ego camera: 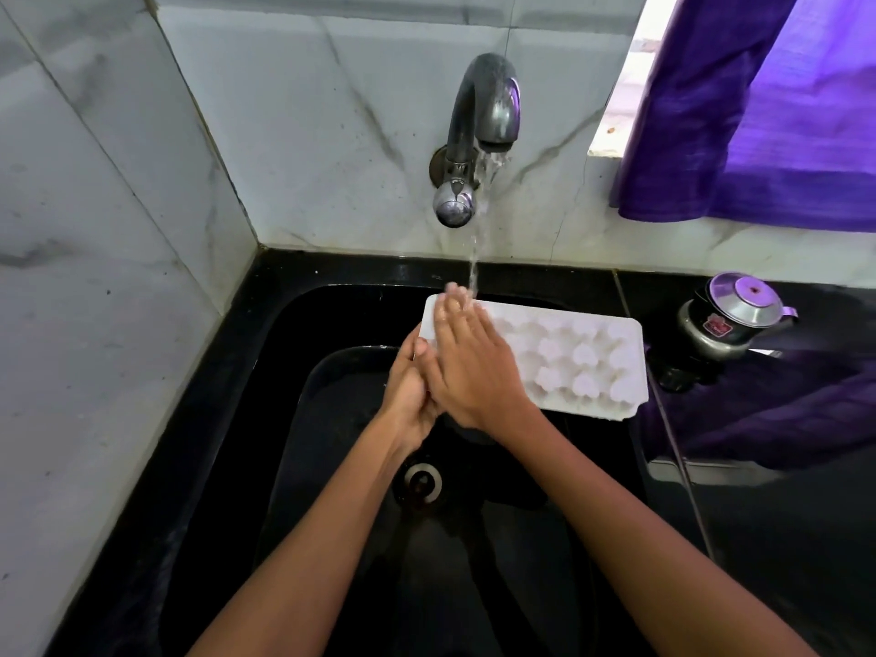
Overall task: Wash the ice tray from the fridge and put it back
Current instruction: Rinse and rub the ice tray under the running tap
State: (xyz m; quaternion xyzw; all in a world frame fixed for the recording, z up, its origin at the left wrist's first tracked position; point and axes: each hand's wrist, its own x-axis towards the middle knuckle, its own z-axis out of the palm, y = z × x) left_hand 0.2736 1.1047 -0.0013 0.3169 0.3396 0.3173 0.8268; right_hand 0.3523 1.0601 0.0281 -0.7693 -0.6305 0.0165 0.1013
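Note:
A white ice tray (578, 362) with rounded moulds is held over the black sink (284, 419), its bumpy underside facing up. My left hand (410, 391) grips the tray's near left end, thumb on top. My right hand (469, 362) lies flat on the tray's left part with straight fingers, the fingertips reaching the far left corner. Water runs from the dark metal tap (483, 116) in a thin stream onto those fingertips and the tray's far edge.
The sink drain (422, 483) lies below my forearms. A small steel pot with a lid (730, 320) stands on the black counter at the right. A purple curtain (768, 111) hangs at the upper right. Marble tiles line the wall and the left side.

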